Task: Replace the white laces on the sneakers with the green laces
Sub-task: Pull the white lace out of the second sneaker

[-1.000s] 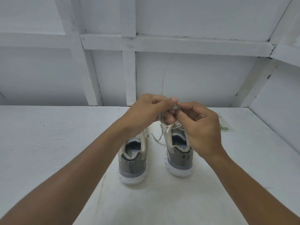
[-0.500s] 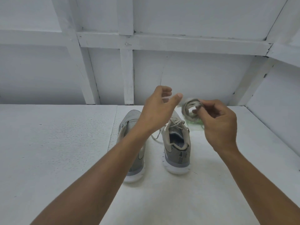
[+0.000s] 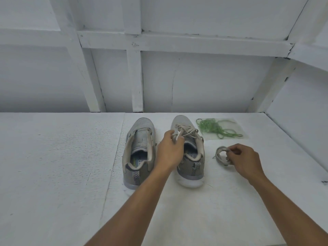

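Lowered since the earlier frame, the right hand [image 3: 245, 161] pinches the coiled white lace [image 3: 221, 157] down at the desk [image 3: 53, 166]; the left hand [image 3: 170, 150] grips the tied lace [image 3: 186, 130] on the sneaker [image 3: 193, 174] beside it. Green laces [image 3: 216, 127] lie beyond the right hand: limp, light, best taken by a tip.

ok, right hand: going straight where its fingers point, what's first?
The right hand holds the coiled white lace; beyond that, probably the outer side of the laced sneaker, though depth is unclear.
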